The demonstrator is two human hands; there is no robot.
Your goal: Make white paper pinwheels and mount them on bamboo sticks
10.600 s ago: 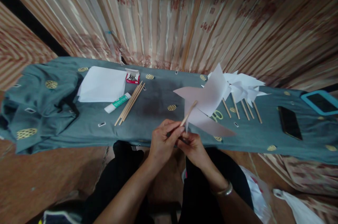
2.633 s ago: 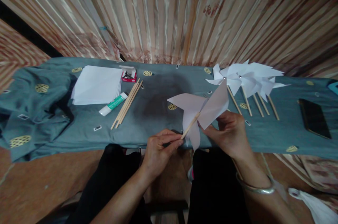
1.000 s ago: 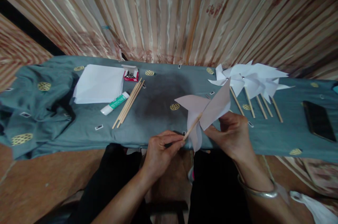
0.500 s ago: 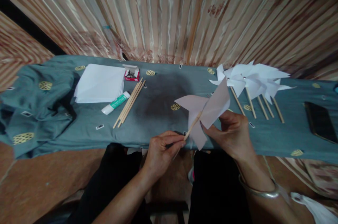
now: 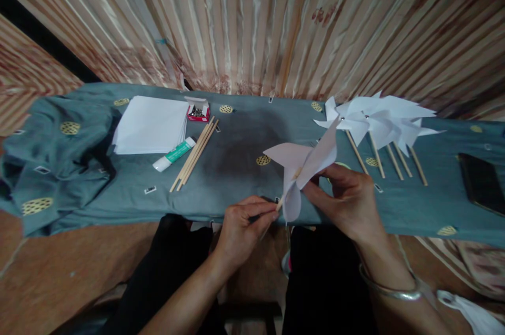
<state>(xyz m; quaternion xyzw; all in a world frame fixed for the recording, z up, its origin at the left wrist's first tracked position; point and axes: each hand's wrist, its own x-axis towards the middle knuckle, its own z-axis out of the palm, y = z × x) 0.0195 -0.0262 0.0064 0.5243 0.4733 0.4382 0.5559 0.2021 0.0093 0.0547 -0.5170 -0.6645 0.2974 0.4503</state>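
Observation:
A white paper pinwheel (image 5: 290,156) on a thin wooden stick (image 5: 280,204) is held up over the table's front edge, with the back of its blades towards me. My left hand (image 5: 246,227) is closed, pinching the stick's lower end between thumb and fingertips. At the pinwheel's right side, my right hand (image 5: 347,201) has its thumb and curled fingers closed at a blade; its fingertips are partly hidden behind the paper. The lower blade crosses in front of the stick and covers part of it.
On the blue-green tablecloth (image 5: 236,188) lie a paper stack (image 5: 152,124), a small red box of metal pins (image 5: 198,111), a glue tube (image 5: 173,154) and several wooden sticks (image 5: 194,155). Finished-looking pinwheels (image 5: 379,119) overlap at right, near a dark phone (image 5: 481,182). A pleated curtain (image 5: 252,24) hangs behind.
The pinwheel's blades have turned a little on the stick, so the lower blade now covers part of it. Both hands stay nearly in place.

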